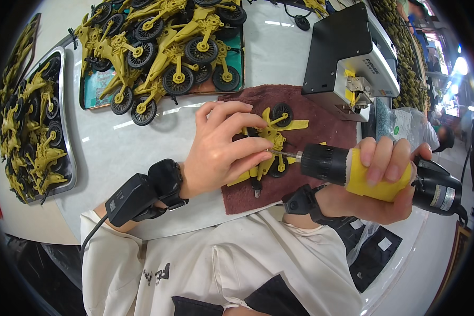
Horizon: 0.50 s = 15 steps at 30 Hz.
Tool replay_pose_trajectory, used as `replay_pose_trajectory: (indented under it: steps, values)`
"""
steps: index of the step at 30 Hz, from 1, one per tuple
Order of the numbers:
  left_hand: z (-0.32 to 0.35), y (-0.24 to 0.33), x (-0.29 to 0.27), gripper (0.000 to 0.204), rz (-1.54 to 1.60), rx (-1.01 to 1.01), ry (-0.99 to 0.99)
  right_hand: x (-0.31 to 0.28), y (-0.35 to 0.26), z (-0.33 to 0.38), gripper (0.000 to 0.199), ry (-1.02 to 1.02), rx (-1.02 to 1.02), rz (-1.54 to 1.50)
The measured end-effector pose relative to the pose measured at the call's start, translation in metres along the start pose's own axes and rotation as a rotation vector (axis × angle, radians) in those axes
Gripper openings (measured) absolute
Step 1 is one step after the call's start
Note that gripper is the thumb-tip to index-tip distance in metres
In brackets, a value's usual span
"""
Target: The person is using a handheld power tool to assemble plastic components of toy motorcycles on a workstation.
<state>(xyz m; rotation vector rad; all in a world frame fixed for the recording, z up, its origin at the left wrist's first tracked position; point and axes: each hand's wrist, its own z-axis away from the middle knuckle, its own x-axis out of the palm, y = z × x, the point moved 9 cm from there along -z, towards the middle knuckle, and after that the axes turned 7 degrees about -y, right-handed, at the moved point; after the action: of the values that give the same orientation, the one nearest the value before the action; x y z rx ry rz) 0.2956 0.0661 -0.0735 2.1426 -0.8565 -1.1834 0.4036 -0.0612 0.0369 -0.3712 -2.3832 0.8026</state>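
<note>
In the middle of the frame, a yellow toy motorcycle (278,138) with black wheels lies on a dark maroon cloth (242,197), partly covered by the left hand (226,145). That hand comes in from the lower left with its fingers bent over the toy, the thumb and a fingertip narrowed around the tip of a thin metal bit (287,153); whether they pinch the bit, a small part or only steady the toy, I cannot tell. The right hand (382,184), right of centre, is wrapped firmly around a black electric screwdriver (324,162) with a yellow band about its grip, held nearly level so that the bit points left at the motorcycle. Both wrists carry strapped black devices (166,181). Beneath the cloth is a pale worktop (181,129). At the top of the frame, a teal tray (95,87) is heaped with more yellow motorcycles, some wheels overhanging its front edge; at the far left a metal tray (69,176) holds another pile. In the upper right a box-shaped device (337,52) with a black side and a white front stands at the cloth's edge, with a clear plastic bag (412,121) just beside it on the right.
</note>
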Motion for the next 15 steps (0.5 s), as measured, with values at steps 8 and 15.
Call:
replay_pose_trajectory:
  steps: [8,15]
  values:
    - [0.0002,-0.0003,-0.0012,0.021,-0.007,-0.007,0.012,0.0014,0.0024,-0.0011,0.058,-0.023,0.027,0.027]
    - [0.0,0.0002,0.001,0.021,0.003,-0.008,-0.021,0.0013,0.0019,-0.0007,0.058,-0.021,0.025,0.031]
